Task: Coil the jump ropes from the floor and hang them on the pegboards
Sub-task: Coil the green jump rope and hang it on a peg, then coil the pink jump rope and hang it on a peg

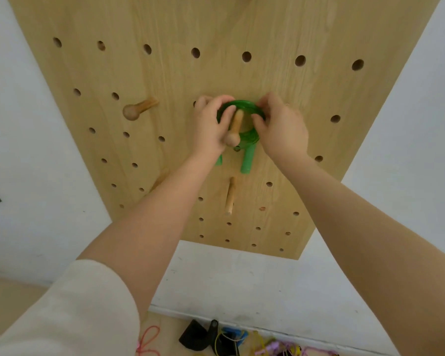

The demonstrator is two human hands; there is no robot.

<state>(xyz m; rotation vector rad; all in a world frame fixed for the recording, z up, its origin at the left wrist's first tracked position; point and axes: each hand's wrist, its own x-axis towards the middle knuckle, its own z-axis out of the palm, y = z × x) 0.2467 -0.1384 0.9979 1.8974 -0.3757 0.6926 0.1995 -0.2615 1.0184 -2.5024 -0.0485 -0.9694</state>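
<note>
A coiled green jump rope [243, 105] loops around a wooden peg [234, 131] in the middle of the wooden pegboard [280, 34]. Its two green handles [247, 160] hang down below the coil. My left hand [210, 124] grips the coil's left side, fingers curled over it. On the coil's right side, my right hand [280, 124] pinches the rope. The peg's round knob shows between my hands.
Another knobbed peg [136, 110] sticks out to the left and a plain peg [229, 196] below. On the floor by the wall lie more jump ropes: pink [147, 340], black and blue [216, 337], yellow and purple [275, 346].
</note>
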